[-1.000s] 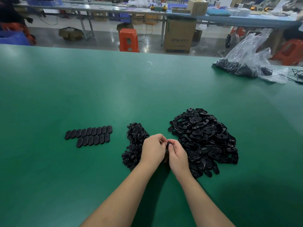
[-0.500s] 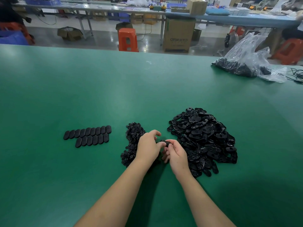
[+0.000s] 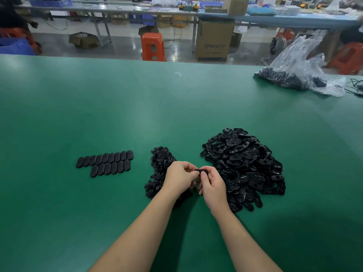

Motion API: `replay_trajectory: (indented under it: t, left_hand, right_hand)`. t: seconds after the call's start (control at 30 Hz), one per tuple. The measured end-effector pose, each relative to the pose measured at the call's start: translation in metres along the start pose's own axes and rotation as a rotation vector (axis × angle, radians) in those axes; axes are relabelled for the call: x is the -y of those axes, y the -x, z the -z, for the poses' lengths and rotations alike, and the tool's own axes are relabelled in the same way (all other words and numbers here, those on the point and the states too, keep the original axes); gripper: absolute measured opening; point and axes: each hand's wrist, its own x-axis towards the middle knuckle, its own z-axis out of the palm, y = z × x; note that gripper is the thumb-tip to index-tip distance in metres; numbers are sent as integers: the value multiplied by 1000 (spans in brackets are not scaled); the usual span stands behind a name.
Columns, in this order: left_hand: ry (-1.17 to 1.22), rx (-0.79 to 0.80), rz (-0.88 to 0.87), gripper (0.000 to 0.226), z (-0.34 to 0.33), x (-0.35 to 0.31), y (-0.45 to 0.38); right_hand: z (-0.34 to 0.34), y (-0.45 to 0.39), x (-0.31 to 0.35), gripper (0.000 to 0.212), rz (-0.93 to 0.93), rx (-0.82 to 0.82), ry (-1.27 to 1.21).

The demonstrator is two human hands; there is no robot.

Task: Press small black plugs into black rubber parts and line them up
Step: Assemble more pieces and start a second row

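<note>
My left hand and my right hand meet above the green table, and both pinch one black oval rubber part between their fingertips. Whether a plug sits in it is hidden by the fingers. A small heap of black plugs lies just left of my hands, partly under the left one. A big heap of loose black rubber parts lies to the right. Two neat rows of finished parts lie flat at the left.
A clear plastic bag holding more black parts sits at the table's far right edge, with cables beside it. Beyond the table stand an orange stool, a cardboard box and long workbenches.
My hands have drifted a little and my fingers have shifted on the part, which now shows between the fingertips. The heaps and the two rows have not moved.
</note>
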Motion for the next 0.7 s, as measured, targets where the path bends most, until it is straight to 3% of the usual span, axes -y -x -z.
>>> replay_trajectory:
  t: [0.47,0.7]
  left_hand:
    - [-110,-65,-31,6,-2,-1,4]
    - [-183,-14,-125,9,4,-2,7]
  right_hand:
    - [0,1,-1,14,-24,12,-52]
    - [1,2,0,10,-7,-12,-12]
